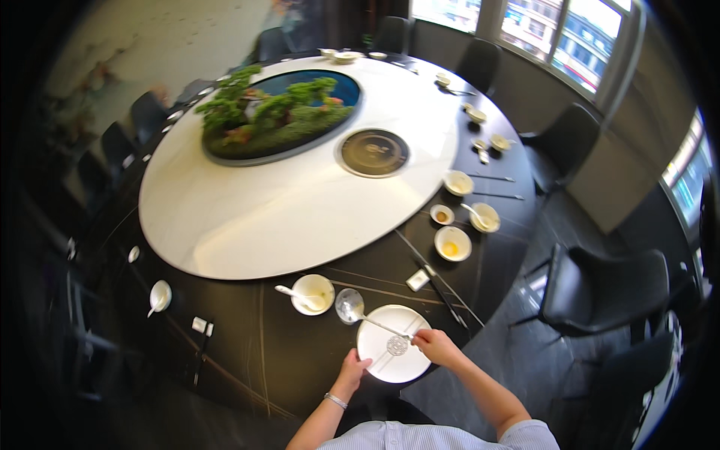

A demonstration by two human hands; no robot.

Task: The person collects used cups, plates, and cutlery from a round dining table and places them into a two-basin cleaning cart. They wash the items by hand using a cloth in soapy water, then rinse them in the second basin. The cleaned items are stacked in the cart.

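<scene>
My left hand (353,368) grips the lower left rim of a round white plate (412,363) at the near edge of the dark table. A grey round motif and stripes mark the plate's middle. In my right hand (436,346) is the handle end of a metal ladle (350,306). The ladle's handle crosses above the plate, and its bowl lies past the plate's far left rim, close to a white bowl (320,287) holding a white spoon (295,295). Whether the ladle touches the table or plate, I cannot tell.
Chopsticks (444,292) and a white chopstick rest (418,280) lie right of the plate. Used bowls (453,244) line the right side. An oval white centre (270,225) carries a miniature garden (275,118). Black chairs (607,287) surround the table. Another bowl (161,296) stands left.
</scene>
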